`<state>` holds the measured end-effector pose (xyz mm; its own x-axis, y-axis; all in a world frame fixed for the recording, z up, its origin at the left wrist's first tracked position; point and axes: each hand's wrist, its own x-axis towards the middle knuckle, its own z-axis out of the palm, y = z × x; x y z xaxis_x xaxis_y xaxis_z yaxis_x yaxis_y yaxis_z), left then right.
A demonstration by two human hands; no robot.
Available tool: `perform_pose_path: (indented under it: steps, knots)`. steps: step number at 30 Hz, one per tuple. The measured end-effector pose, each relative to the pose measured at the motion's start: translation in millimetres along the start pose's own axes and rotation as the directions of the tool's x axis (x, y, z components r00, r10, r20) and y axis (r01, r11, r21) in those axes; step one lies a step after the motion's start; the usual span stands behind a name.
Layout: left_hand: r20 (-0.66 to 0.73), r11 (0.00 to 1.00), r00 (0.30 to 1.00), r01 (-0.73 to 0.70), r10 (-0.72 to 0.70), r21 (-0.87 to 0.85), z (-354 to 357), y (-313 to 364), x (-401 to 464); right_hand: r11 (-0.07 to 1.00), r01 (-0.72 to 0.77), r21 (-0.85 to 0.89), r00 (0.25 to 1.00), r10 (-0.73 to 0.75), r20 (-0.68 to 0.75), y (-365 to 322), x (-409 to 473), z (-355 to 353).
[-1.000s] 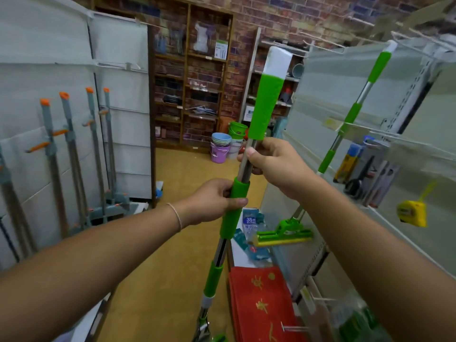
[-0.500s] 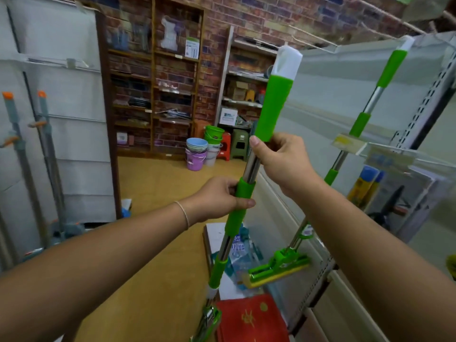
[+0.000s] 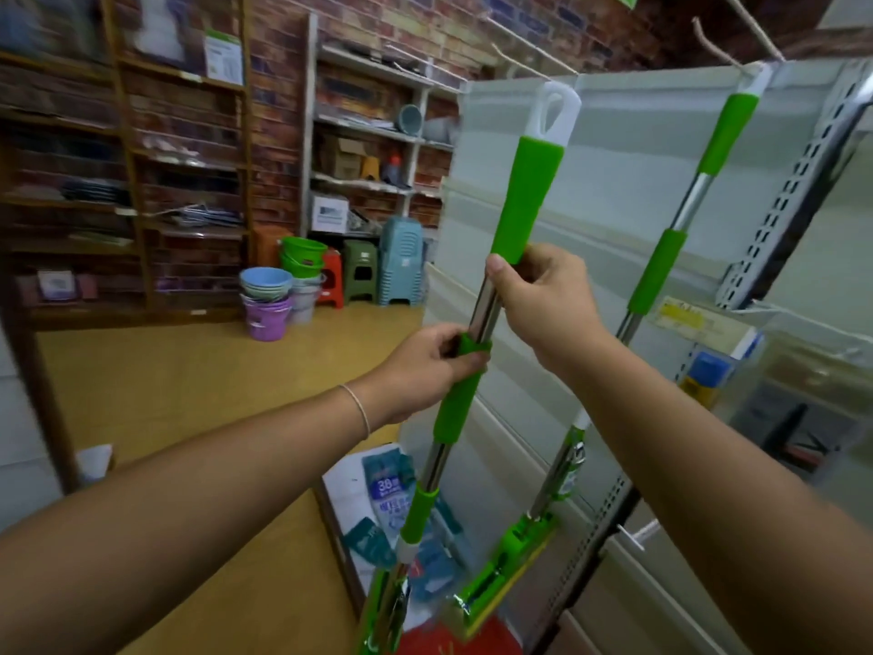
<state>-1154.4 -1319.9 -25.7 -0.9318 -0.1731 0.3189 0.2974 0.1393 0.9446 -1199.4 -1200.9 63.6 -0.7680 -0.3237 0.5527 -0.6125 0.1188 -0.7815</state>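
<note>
I hold a green and steel mop [image 3: 529, 196] upright in front of me, its white loop cap at the top. My right hand [image 3: 543, 295] grips the steel pole just under the upper green sleeve. My left hand [image 3: 425, 366] grips the top of the middle green sleeve, a little lower. The mop's head is near the bottom edge and blurred. A second, matching green mop [image 3: 661, 267] hangs from a hook on the grey shelf panel [image 3: 614, 182] to the right, its green head low by the floor.
Stacked plastic buckets [image 3: 269, 300] and stools [image 3: 397, 262] stand on the yellow floor [image 3: 189, 394] at the back. Wooden and white shelves line the brick wall. Packets lie on a low shelf [image 3: 382, 494] under the mop. Shelf goods [image 3: 708, 375] sit at right.
The view has turned right and closer to the grey panel. The mop has tilted so its loop cap shows. Both hands keep their grips on the pole.
</note>
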Motion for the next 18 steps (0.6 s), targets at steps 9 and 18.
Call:
perform_pose_path:
  steps: [9, 18]
  knots:
    - [0.065, 1.0, 0.998, -0.009, 0.011, -0.028, 5.0, -16.5, 98.3, 0.995, -0.062, -0.074, 0.994, 0.055, -0.093, 38.2, 75.4, -12.1]
    - [0.161, 0.997, 0.984, -0.082, 0.08, 0.004, 23.6, 3.1, 183.8, 0.995, -0.076, -0.06, 0.942, 0.051, -0.333, 50.7, 144.8, -34.5]
